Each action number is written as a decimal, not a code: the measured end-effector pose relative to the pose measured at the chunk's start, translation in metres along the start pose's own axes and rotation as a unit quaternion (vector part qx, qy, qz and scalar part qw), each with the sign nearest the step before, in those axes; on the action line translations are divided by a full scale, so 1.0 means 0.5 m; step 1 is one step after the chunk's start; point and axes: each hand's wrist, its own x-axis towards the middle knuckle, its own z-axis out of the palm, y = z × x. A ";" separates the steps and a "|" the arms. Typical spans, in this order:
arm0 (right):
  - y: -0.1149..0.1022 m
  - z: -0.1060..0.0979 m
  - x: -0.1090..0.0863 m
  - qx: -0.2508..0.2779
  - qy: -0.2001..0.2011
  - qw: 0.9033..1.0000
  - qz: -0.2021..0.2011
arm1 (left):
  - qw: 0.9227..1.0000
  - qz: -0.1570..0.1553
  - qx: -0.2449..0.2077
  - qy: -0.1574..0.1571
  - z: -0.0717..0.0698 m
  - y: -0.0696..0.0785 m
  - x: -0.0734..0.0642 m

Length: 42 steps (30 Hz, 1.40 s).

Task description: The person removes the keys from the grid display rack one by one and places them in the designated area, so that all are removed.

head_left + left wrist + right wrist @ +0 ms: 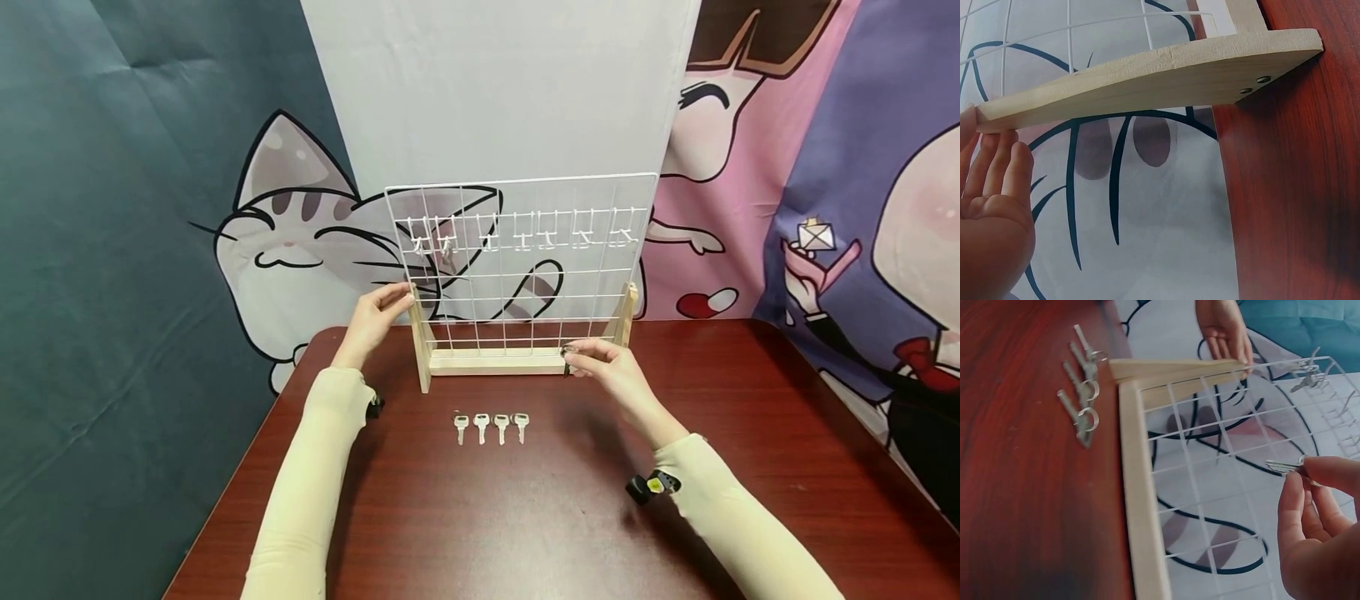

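Silver keys [1307, 380] hang at ten o'clock on the rack [495, 363], four keys [482, 427] remain unhung at six, right hand [603, 364] pinching another key [1282, 466], left hand [377, 317] gripping the wooden post [1116, 94].

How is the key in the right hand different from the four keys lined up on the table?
The held key is pinched in the right hand, off the table; the four keys lie on it untouched. The held key is single, while the four keys form a side-by-side row. Fingers partly cover the held key; nothing covers the four keys' blades. All look like silvery metal.
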 end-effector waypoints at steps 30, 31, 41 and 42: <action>0.143 0.039 -0.002 0.004 -0.129 0.983 0.129 | 1.000 -0.001 -0.009 -0.007 0.001 -0.006 0.007; 0.145 0.040 -0.002 0.002 -0.133 0.983 0.128 | 1.000 -0.001 -0.010 -0.007 0.001 -0.007 0.007; 0.154 0.050 -0.004 -0.029 -0.142 0.981 0.127 | 1.000 -0.002 -0.008 -0.003 0.000 -0.008 0.006; 0.154 0.050 -0.004 -0.037 -0.145 0.981 0.122 | 1.000 -0.002 -0.005 -0.003 -0.001 -0.007 0.006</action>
